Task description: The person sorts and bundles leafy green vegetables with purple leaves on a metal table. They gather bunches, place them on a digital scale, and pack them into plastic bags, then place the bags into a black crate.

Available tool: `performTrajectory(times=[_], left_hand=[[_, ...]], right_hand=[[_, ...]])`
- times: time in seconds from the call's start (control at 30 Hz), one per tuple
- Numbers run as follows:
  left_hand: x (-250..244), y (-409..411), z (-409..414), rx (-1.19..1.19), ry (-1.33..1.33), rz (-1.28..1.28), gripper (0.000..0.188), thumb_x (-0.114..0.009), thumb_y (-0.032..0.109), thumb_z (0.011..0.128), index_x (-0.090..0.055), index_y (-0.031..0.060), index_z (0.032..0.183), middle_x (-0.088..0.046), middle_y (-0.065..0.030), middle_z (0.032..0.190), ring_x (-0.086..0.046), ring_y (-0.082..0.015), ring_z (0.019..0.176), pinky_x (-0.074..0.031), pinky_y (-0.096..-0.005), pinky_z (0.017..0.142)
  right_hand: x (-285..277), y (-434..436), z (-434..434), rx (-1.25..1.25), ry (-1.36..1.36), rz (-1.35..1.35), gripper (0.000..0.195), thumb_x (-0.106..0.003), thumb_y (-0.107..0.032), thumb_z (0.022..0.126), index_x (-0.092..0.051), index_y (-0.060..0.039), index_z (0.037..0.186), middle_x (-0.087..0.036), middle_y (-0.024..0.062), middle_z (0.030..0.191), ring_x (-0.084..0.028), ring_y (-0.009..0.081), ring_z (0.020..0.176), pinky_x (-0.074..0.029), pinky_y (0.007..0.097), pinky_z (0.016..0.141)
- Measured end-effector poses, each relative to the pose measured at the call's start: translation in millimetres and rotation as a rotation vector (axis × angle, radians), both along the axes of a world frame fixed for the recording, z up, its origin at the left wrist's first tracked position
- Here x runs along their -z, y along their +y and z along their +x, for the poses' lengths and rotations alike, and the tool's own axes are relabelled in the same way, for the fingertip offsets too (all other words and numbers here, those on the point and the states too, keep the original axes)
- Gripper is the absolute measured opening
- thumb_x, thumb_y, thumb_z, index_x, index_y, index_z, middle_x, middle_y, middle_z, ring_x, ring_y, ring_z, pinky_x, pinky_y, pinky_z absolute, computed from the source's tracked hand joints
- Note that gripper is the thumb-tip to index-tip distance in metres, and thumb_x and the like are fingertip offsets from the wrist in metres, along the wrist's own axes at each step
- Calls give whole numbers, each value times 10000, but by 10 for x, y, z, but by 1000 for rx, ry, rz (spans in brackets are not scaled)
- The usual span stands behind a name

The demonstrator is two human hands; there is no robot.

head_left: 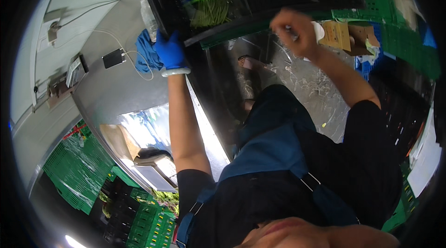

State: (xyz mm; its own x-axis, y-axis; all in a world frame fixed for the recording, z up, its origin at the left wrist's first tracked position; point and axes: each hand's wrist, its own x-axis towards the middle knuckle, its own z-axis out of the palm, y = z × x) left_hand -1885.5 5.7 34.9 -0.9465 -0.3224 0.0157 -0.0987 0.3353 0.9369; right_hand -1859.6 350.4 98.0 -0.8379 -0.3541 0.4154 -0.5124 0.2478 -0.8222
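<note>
My left hand [169, 52], in a blue glove, grips the near left corner of a black plastic crate [209, 35]. Some of its fingers are hidden at the crate's side. Inside the crate lies a clear bag of leafy greens [210, 9] with a blue printed band. My right hand [294, 33] is bare and raised just off the crate's near side, its fingers curled. It is blurred, and something small and shiny shows at the fingers; I cannot tell whether it is held.
Left, a metal worktop [139, 87] carries a blue cloth [143, 51], a clear plastic bottle [149, 18] and a cabled black device [114, 58]. Scraps litter the floor [306, 84]. A cardboard box [362, 40] stands at right. Green crates [78, 167] stand at lower left.
</note>
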Motion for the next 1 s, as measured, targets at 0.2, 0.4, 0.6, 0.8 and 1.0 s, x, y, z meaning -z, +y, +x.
performTrajectory(times=[0.2, 0.4, 0.6, 0.8, 1.0], left_hand=[[-57, -8, -79, 38, -54, 53, 438, -652, 42, 848, -579, -28, 1274, -622, -132, 1230, -602, -206, 1085, -481, -306, 912], [-92, 266, 5, -1, 264, 237, 565, -524, -20, 872, -452, 9, 1431, -527, -148, 1399, -604, -208, 1131, -502, -294, 916], [126, 104, 72, 58, 239, -96, 539, -393, 305, 974, -446, 54, 1448, -527, -174, 1401, -539, -309, 1270, -439, -430, 1064], [214, -136, 96, 198, 389, -354, 430, -416, 267, 1017, -511, 109, 1405, -562, -174, 1362, -569, -293, 1249, -413, -481, 1104], [322, -623, 120, 186, 406, -664, 354, -464, 211, 1029, -574, 64, 1332, -636, -172, 1246, -633, -258, 1150, -487, -400, 1031]], right_hand=[[2865, 95, 1302, 391, -1415, -420, 238, -488, -192, 946, -638, -37, 1046, -673, 67, 831, -640, 187, 671, -528, 305, 625], [5461, 145, 960, 718, -1517, -803, 249, -493, -207, 962, -634, -50, 1094, -675, 86, 879, -664, 221, 721, -558, 353, 659], [6832, 151, 51, 796, -1305, -1102, 223, -528, -208, 947, -621, -47, 1071, -653, 100, 874, -647, 249, 737, -556, 417, 661], [7482, 413, -37, 806, -1299, -1236, 203, -564, -201, 927, -606, -40, 1045, -625, 111, 858, -626, 275, 740, -557, 471, 672], [7199, 174, 202, 963, -1281, -1256, 105, -499, -134, 966, -579, -72, 936, -587, 96, 859, -570, 256, 768, -526, 454, 757]])
